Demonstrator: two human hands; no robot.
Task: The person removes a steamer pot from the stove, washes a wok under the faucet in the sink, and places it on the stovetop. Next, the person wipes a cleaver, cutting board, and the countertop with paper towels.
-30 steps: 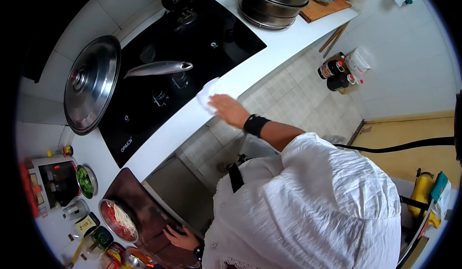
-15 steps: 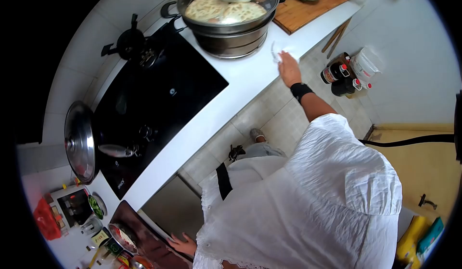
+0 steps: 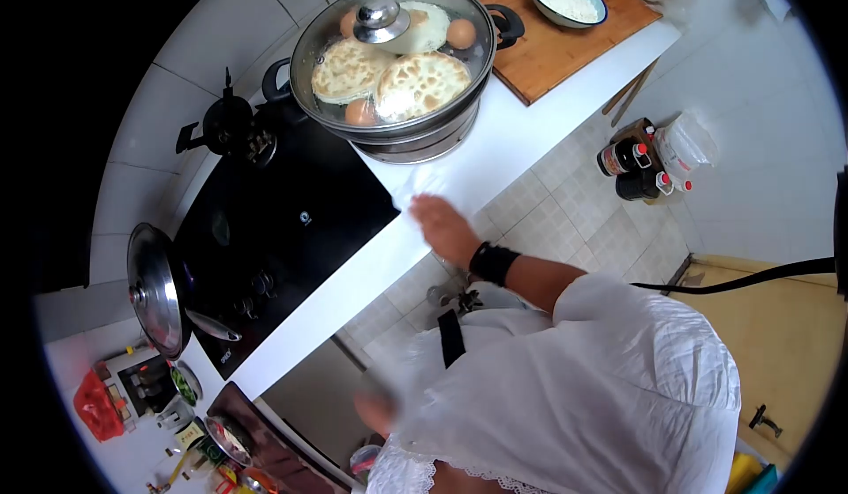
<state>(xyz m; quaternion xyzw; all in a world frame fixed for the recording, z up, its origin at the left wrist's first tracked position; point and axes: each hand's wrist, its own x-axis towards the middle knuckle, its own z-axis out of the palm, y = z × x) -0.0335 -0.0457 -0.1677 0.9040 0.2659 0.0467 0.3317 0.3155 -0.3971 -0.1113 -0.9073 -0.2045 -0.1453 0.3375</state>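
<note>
My right hand (image 3: 444, 231), with a black band on the wrist, is at the white counter's front edge beside the cooktop's corner. Its fingers are closed and slightly blurred on what looks like a thin white tissue (image 3: 427, 181), hard to make out against the white counter (image 3: 508, 154). Just beyond stands a steamer pot (image 3: 415, 154) under a glass lid (image 3: 382, 21), with flatbreads (image 3: 422, 86) and eggs (image 3: 460, 34) inside. My left hand (image 3: 375, 410) is low, near the cabinet front, smeared by motion; its fingers cannot be read.
The black cooktop (image 3: 305, 185) has a burner stand (image 3: 228, 125) at its far side and a large metal lid (image 3: 157, 291) at its left. A bowl of white powder (image 3: 568, 3) sits on a wooden board (image 3: 521, 52). Bottles (image 3: 623, 155) stand on the floor.
My right hand has moved left along the counter, from beyond the pot to the cooktop's corner. My left hand has come away from the dark red surface. The view has shifted.
</note>
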